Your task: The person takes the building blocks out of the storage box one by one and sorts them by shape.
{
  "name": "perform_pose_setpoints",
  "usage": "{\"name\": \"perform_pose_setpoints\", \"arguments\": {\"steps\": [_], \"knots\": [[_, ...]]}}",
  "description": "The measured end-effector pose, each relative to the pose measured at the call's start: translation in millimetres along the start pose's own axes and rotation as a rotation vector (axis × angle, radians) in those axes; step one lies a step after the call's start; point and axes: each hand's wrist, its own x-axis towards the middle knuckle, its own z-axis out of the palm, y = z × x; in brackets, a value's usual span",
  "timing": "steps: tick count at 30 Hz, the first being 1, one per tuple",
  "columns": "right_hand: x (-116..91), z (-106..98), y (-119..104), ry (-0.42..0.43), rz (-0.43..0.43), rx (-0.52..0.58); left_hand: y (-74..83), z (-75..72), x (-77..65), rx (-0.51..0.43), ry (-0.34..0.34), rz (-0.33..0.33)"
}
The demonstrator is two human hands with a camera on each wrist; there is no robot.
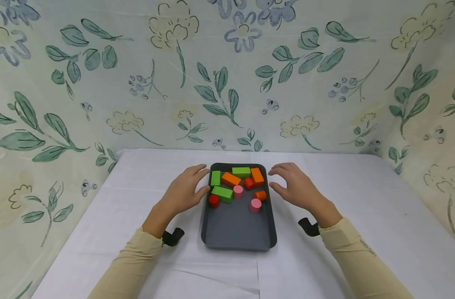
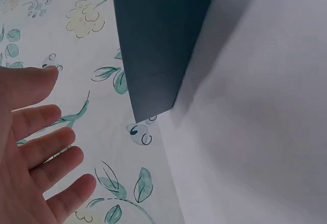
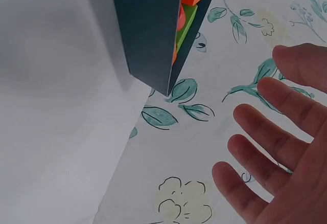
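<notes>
Nearest us: two tan sleeves, the left sleeve [image 1: 124,263] and the right sleeve [image 1: 362,257], slanting in from the bottom edge. Largest thing in view: a floral cloth [image 1: 212,54], hung behind and along both sides. Before it, the bench [image 1: 306,265], covered in white, creased toward the person.

On the bench, midway between the two hands, we find the dark grey tray [image 1: 238,230], its long axis running away from the person. This is the relation to mark: the tray lies to the right of the left hand [image 1: 182,193] and to the left of the right hand [image 1: 298,189], so the hands face each other across its narrow span, beside the far half. In the head view the left looks a shade nearer the rim; both wrist views show a gap. We judge that a slight inward shift would bring each hand to a long wall.

Fingers of both hands: parted, gently bent, thumbs standing off, nothing held.

Inside the tray, gathered toward the far end, we count three green blocks [image 1: 222,194] and two orange blocks [image 1: 231,180]. Smallest, the cylinders: two red cylinders [image 1: 214,201], two pink cylinders [image 1: 255,205], one orange cylinder [image 1: 260,195] near the right wall.
</notes>
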Motion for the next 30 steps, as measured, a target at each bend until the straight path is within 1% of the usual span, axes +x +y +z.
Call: {"name": "perform_pose_setpoints", "arguments": {"steps": [7, 14, 17, 19, 21, 26, 28, 30], "knots": [[-2, -2, 4, -0.027, -0.007, 0.002, -9.6, 6.0, 0.7, -0.071, 0.001, -0.036], [-2, -2, 6, -0.046, -0.005, -0.003, -19.5, 13.9, 3.5, -0.197, 0.012, -0.059], [-2, -2, 7, -0.053, 0.001, -0.002, -23.2, 16.9, 6.1, -0.264, -0.005, -0.077], [-2, -1, 7, -0.06, 0.005, 0.001, -25.6, 19.3, 8.9, -0.314, -0.033, -0.098], [-2, -1, 9, -0.067, 0.005, 0.003, -27.7, 22.1, 13.0, -0.373, -0.072, -0.142], [-4, -1, 11, -0.096, 0.009, 0.01, -33.9, 31.8, 24.5, -0.509, -0.16, -0.31], [-4, 0, 12, -0.109, 0.012, 0.013, -37.4, 36.5, 28.2, -0.577, -0.182, -0.368], [-4, 1, 13, -0.118, 0.006, 0.014, -40.7, 41.0, 31.8, -0.652, -0.192, -0.404]]}}
